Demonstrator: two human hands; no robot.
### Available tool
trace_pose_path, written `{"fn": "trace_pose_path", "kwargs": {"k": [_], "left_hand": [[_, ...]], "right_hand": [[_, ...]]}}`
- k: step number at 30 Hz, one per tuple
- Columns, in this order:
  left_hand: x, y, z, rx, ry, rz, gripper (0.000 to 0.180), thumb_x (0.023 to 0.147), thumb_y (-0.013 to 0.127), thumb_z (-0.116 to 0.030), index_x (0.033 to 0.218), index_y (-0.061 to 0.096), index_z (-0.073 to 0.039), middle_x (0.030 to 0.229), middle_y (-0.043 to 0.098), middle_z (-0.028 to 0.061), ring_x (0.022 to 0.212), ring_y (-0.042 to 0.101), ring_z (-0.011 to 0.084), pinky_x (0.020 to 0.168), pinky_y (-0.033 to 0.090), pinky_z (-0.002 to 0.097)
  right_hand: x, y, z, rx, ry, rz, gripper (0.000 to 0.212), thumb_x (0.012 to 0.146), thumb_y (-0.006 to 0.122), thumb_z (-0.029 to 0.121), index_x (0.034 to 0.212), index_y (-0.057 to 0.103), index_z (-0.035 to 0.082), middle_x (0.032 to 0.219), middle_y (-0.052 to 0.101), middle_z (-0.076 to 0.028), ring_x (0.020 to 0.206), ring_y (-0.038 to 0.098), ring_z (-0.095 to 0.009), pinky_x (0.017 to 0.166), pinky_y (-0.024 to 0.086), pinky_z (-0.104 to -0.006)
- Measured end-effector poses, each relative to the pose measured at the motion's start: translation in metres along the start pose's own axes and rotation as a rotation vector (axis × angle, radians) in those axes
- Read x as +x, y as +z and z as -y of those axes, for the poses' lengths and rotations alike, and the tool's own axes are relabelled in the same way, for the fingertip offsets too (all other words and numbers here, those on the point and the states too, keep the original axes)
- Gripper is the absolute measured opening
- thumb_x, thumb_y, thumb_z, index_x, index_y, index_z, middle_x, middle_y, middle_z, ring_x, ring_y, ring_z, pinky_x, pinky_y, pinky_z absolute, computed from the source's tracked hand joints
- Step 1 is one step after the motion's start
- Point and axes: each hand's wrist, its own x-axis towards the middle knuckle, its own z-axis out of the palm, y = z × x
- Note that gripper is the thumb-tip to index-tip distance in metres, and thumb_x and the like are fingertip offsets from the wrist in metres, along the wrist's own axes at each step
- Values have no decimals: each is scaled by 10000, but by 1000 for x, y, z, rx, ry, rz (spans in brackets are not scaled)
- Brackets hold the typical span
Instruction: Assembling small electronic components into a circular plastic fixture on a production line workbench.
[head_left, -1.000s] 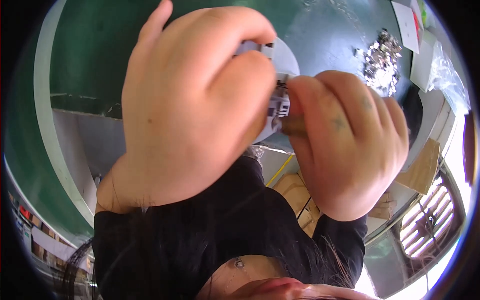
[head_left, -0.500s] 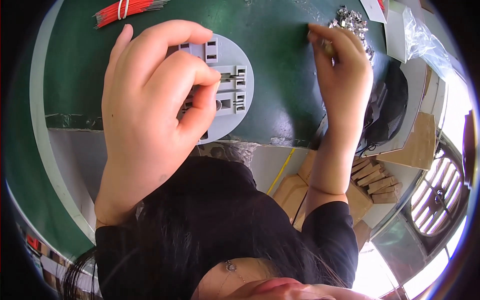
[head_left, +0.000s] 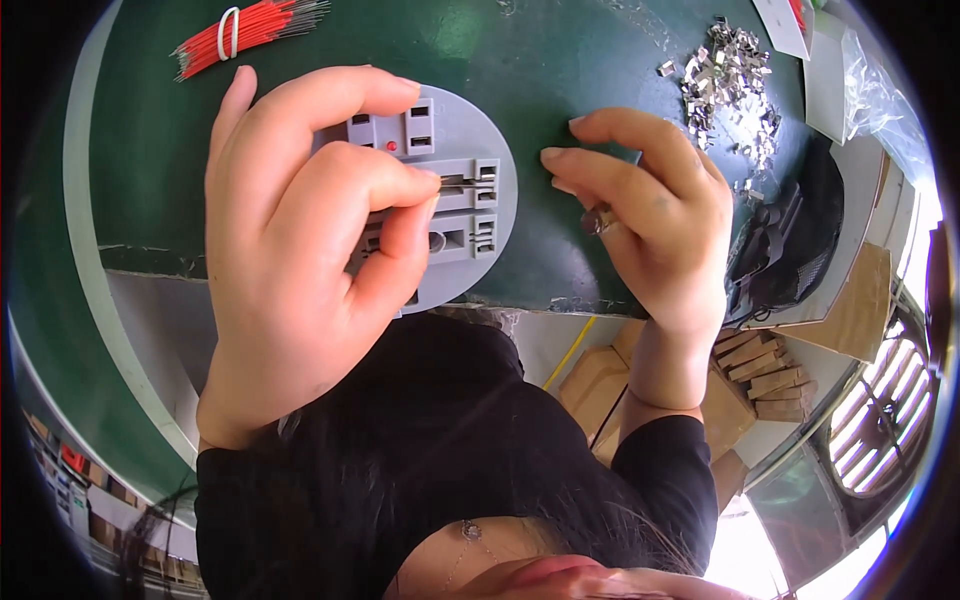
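A grey round fixture (head_left: 478, 125) with raised slotted blocks lies on the green tabletop near its front edge. Over its left part is my left hand (head_left: 300, 220), thumb and index finger pinched on a thin metal piece (head_left: 453, 182) that lies along the middle block's groove. The palm and fingers cover much of the fixture. To the right of the fixture, my right hand (head_left: 655, 205) hovers with curled fingers, fingertips close together. A small dark brown rounded thing (head_left: 597, 220) shows beside its lower fingers. Whatever its fingertips pinch is hidden.
A bundle of red wires (head_left: 250, 32) tied with a white band lies at the far left. Many small silvery metal clips (head_left: 725, 85) are heaped at the far right. Nearer, a black mesh bag (head_left: 795, 240) sits by the table edge. Cardboard boxes (head_left: 590, 385) stand below.
My right hand has moved from the heap of clips leftward and nearer, toward the fixture. My left hand keeps its pinch over the fixture. The whole view has shifted slightly.
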Motion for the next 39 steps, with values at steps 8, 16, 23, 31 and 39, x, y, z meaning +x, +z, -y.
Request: {"fn": "trace_pose_path", "kwargs": {"k": [8,16,23,31,39], "left_hand": [[0,1,-2,-15,-10,4,184,782,700,53,885,616,-73,1216,636,119,1155,634,316,1151,289,580],[0,3,-4,-15,-21,-6,194,774,706,49,883,612,-80,1221,636,104,1159,633,307,1143,296,580],[0,4,-3,-24,-30,-20,198,760,715,42,871,614,-85,1220,637,94,1135,641,286,1133,306,589],[0,4,-2,-43,-26,-29,207,750,726,42,866,615,-89,1216,638,97,1107,649,283,1124,315,591],[7,-2,-11,41,-20,17,217,747,738,45,864,613,-88,1213,641,102,1088,654,279,1118,326,582]], "right_hand": [[-5,6,31,295,102,-140,195,731,777,-83,870,708,35,899,729,-91,687,646,-159,583,465,-253],[1,17,45,415,276,-203,234,730,803,-72,932,726,16,856,725,-87,753,643,-130,636,465,-229],[-4,30,45,277,200,-270,216,739,797,-80,925,712,-12,885,710,-92,756,618,-135,676,467,-230],[-2,33,46,378,264,-318,209,727,793,-55,865,664,32,809,692,-79,693,645,-216,619,497,-300],[-4,38,50,415,337,-313,208,707,788,-43,834,636,23,770,657,-69,653,595,-194,605,472,-286]]}}
